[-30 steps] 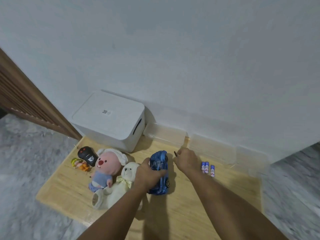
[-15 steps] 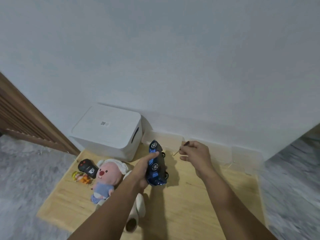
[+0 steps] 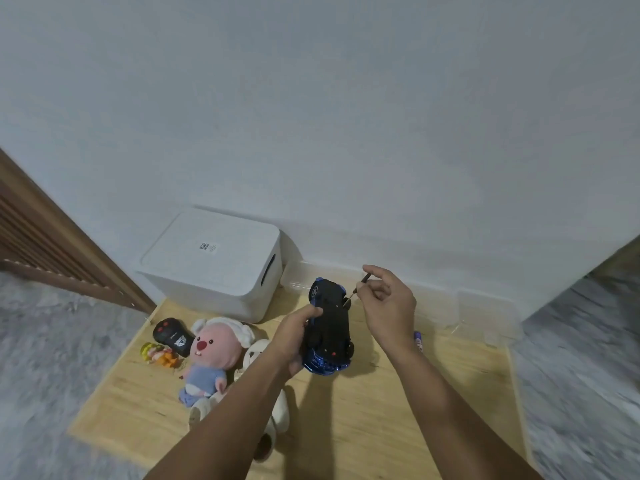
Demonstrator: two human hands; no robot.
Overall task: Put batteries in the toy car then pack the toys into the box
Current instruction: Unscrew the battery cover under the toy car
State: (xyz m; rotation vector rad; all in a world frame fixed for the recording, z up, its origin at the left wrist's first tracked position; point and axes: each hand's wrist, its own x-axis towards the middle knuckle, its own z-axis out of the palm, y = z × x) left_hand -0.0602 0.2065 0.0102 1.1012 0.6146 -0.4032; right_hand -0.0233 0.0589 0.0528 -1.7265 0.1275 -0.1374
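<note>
My left hand grips the blue toy car, held above the wooden board with its black underside facing me. My right hand pinches a small screwdriver, its tip touching the car's underside near the far end. A battery peeks out on the board just right of my right wrist; the others are hidden. The white lidded box stands shut at the back left against the wall.
On the left of the wooden board lie a pink plush, a white plush under my left arm, a black remote and a small yellow figure. Clear plastic trays line the wall. Grey carpet surrounds the board.
My left hand lifted the car off the board and turned it underside up. My right hand picked up the screwdriver and brought its tip to the car's underside.
</note>
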